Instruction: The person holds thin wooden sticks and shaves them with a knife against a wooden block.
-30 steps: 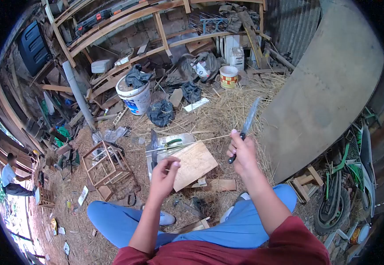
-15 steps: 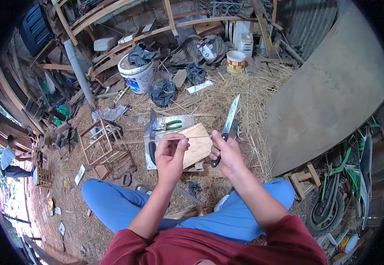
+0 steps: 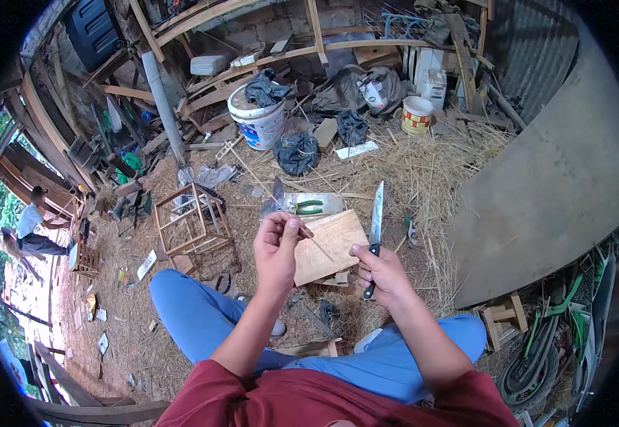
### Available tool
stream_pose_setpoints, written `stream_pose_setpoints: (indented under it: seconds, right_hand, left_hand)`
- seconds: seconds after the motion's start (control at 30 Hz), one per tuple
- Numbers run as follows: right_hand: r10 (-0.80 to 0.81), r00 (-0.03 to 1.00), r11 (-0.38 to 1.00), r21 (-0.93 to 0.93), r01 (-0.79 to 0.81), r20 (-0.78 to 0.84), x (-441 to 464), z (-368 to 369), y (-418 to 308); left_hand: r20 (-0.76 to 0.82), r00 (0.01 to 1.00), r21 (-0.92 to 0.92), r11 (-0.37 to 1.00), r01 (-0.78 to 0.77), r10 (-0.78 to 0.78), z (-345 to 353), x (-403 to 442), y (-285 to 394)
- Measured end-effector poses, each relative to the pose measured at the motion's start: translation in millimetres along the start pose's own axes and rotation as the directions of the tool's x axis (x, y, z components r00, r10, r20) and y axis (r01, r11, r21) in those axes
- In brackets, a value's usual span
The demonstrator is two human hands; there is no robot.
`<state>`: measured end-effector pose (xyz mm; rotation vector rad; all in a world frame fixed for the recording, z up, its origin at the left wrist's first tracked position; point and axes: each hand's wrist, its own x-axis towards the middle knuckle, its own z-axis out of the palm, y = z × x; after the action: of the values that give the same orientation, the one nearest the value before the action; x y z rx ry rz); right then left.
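Observation:
Pinched in my left hand (image 3: 278, 245) is a thin stick (image 3: 321, 249), whose lower end points down over a pale wooden board (image 3: 338, 238). My right hand (image 3: 383, 272) is wrapped round the black handle of a knife (image 3: 377, 213), its blade pointing up and away from me. Behind the board, green-handled pliers (image 3: 308, 206) lie on a light flat sheet (image 3: 332, 203). A dark blade (image 3: 278, 191) stands out just beyond my left hand, its lower part hidden.
A small wooden frame (image 3: 192, 224) stands on the left. Farther back are a white bucket (image 3: 256, 121), black plastic bags (image 3: 296, 154) and a small tub (image 3: 417, 115). A large panel (image 3: 544, 185) leans at right. Another person (image 3: 32, 226) sits far left.
The long stick stretched across both hands now angles down from my left hand, free of my right hand. The knife blade has turned more upright. The view has shifted, moving the scene rightward.

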<state>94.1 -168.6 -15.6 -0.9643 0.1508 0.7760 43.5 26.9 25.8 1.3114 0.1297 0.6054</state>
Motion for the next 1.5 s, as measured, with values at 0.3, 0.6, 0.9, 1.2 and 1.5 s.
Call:
stream_pose_setpoints:
  seconds: [0.3, 0.6, 0.9, 1.2, 1.5]
  right_hand:
    - [-0.097, 0.991, 0.984, -0.16, 0.082, -0.089, 8.3, -3.0, -3.6]
    - [-0.151, 0.979, 0.956, -0.274, 0.11, -0.136, 24.5, -4.5, 8.6]
    - [-0.146, 0.972, 0.948, -0.307, 0.085, -0.182, 44.4, -9.7, 13.8]
    - [-0.264, 0.921, 0.83, -0.553, 0.066, -0.287, 89.9, -36.7, 50.2]
    - [-0.255, 0.966, 0.259, -0.966, 0.023, -0.046, 135.7, -80.5, 103.5]
  left_hand:
    - [0.01, 0.998, 0.109, 0.992, 0.059, -0.06, -30.1, -2.2, 23.7]
    - [0.083, 0.994, 0.143, 0.988, 0.054, -0.066, -43.0, 6.0, 21.3]
    - [0.106, 0.982, 0.176, 0.975, 0.137, -0.157, -54.2, 26.0, 6.9]
    - [0.351, 0.77, 0.704, 0.692, 0.158, -0.533, -120.8, 92.6, -110.2]
    - [0.386, 0.704, 0.896, 0.423, -0.134, -0.595, -148.3, 76.1, -189.0]
